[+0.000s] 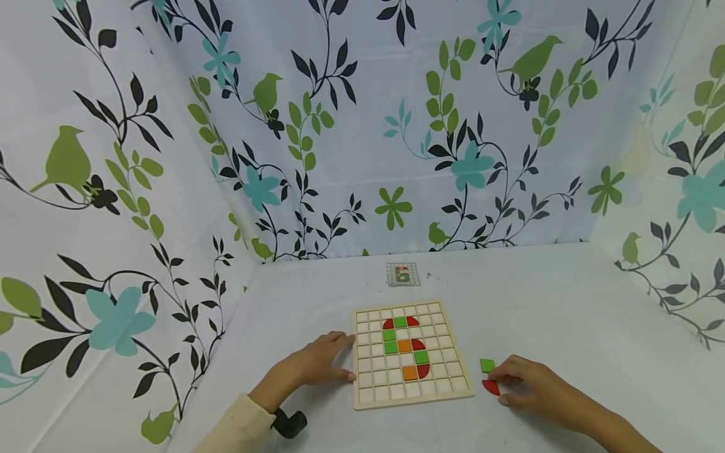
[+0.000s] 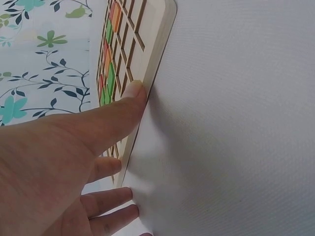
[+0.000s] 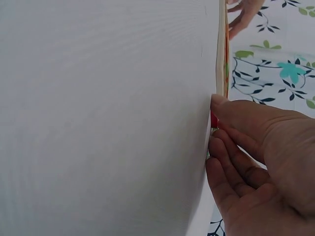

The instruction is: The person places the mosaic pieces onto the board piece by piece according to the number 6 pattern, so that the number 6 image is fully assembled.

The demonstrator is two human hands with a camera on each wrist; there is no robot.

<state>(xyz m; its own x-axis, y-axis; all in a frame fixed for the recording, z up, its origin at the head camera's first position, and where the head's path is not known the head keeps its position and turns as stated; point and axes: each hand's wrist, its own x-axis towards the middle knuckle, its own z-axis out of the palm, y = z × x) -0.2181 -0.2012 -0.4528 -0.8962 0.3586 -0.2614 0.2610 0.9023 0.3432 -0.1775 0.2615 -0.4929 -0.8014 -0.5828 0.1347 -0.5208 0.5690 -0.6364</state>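
A square wooden grid board (image 1: 365, 396) lies on the white table, with red quarter-round tiles (image 1: 418, 344), green square tiles (image 1: 421, 357) and orange square tiles (image 1: 410, 373) forming a curving figure in its cells. My left hand (image 1: 323, 362) rests at the board's left side; in the left wrist view the thumb presses on its rim (image 2: 160, 44). Right of the board, my right hand (image 1: 535, 390) pinches a loose red quarter-round tile (image 1: 491, 387) at the tabletop between thumb and fingertips. A loose green square tile (image 1: 487, 365) lies just beyond it, by the index finger.
Behind the board lies a small card (image 1: 403, 274) printed with a grid and a coloured figure. A cloth (image 1: 362, 157) patterned with leaves and birds hangs around the back and sides of the table. Something black (image 1: 290, 425) sits at my left wrist.
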